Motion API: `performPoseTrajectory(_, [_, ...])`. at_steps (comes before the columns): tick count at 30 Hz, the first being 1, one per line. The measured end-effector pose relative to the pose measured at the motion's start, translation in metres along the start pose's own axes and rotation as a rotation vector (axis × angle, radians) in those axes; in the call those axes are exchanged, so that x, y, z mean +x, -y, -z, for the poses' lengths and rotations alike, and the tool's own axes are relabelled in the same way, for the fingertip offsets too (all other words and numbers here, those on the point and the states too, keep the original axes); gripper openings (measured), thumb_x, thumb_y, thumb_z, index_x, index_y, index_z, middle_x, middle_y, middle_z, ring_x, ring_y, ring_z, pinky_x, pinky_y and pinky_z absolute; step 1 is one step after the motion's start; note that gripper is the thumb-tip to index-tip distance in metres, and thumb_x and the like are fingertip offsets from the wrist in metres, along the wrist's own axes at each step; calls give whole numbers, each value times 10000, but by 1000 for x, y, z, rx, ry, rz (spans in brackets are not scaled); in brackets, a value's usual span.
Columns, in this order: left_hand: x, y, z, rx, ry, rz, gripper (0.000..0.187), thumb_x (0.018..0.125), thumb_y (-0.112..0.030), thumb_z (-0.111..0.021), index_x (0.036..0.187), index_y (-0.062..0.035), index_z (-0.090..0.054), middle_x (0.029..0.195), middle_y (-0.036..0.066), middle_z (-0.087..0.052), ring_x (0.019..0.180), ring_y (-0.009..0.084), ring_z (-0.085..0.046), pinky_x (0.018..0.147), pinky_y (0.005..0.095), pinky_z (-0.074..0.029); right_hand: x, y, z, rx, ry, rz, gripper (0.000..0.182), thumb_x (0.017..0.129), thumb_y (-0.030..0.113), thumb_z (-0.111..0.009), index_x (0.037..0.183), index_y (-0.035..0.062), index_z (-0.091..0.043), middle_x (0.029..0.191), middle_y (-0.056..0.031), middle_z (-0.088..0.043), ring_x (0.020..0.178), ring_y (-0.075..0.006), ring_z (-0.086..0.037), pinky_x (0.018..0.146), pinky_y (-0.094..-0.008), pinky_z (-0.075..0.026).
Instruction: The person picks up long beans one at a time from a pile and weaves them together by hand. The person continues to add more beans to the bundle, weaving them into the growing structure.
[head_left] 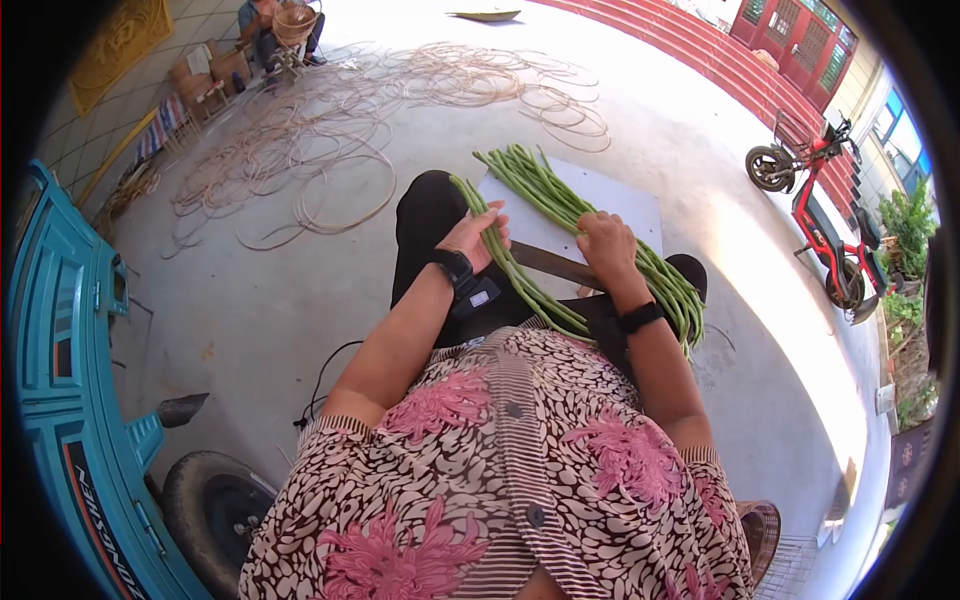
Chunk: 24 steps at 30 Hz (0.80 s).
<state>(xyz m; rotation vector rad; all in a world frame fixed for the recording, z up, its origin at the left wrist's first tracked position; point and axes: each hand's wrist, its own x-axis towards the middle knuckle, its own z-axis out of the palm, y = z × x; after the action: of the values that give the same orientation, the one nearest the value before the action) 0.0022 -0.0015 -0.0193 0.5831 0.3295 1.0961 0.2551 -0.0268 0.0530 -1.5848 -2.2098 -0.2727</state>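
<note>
Green beans (535, 185): we judged bunching underway, left grip (475, 238) holding some, right grip (607, 248) clenched on others; next move needed steady left hold.

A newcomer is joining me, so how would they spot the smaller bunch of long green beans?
Find the pink-flowered shirt, then the pale board in front of it. Near the board's left side, the left hand holds the smaller bunch, which bends back toward the shirt. It is much thinner than the larger bunch lying across the board by the right hand.
</note>
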Motion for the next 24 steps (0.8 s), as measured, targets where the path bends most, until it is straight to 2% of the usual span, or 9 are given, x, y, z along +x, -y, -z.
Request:
performPoseTrajectory(3, [-8,-4,-23,75,-159,36,344,955,-143,-490,1265,-21,-403,1127,113,-599,995,228,-607,798,337,-522,-4,6,7,150,-196,-4,158,774,175,-660,918,116,-634,830,-73,-629,819,-236,-603,691,-384,-477])
performPoseTrajectory(6, [-9,-2,-29,22,-126,31,356,958,-119,-451,1287,0,-386,1266,187,-527,1069,284,-590,792,368,-531,-13,23,27,737,-22,-168,157,808,196,-652,931,102,-629,741,-62,-626,684,-161,-596,605,-323,-460])
performPoseTrajectory(9, [-6,-1,-25,-11,-128,13,383,961,-104,-421,1324,-7,-351,1311,189,-492,1156,308,-545,851,384,-522,-33,26,43,858,319,-11,171,838,206,-635,949,77,-619,665,-61,-605,551,-124,-555,523,-286,-426])
performPoseTrajectory(13, [-8,-3,-29,-9,-76,-46,371,960,-104,-405,1317,-12,-360,1310,172,-499,1161,311,-541,895,394,-509,-48,23,52,791,430,-78,183,847,202,-622,961,60,-621,643,-47,-582,457,-117,-525,464,-278,-411])
performPoseTrajectory(16, [-11,-5,-35,0,-16,-68,361,958,-103,-405,1308,-19,-371,1314,168,-496,1178,312,-526,927,406,-496,-53,16,45,838,393,-170,205,852,213,-613,971,47,-622,654,-44,-578,473,-113,-538,451,-267,-424])
performPoseTrajectory(18, [-12,-5,-38,-12,19,-79,350,959,-106,-407,1297,-21,-384,1314,168,-497,1194,312,-514,941,420,-488,-54,15,39,822,445,-178,210,856,204,-604,988,41,-621,664,-49,-576,481,-117,-542,453,-264,-445])
performPoseTrajectory(22, [-14,-6,-44,-41,11,-84,340,955,-116,-443,1283,-39,-405,1276,155,-523,1178,304,-521,952,454,-478,-58,17,31,856,471,-178,225,862,190,-596,1022,33,-619,681,-58,-576,523,-116,-554,471,-261,-482])
performPoseTrajectory(24, [-14,-6,-42,-49,-18,-80,333,952,-118,-462,1276,-50,-420,1232,144,-552,1151,297,-539,951,470,-477,-59,17,31,911,536,-194,233,877,182,-598,1047,23,-607,696,-31,-560,576,-83,-539,466,-234,-466])
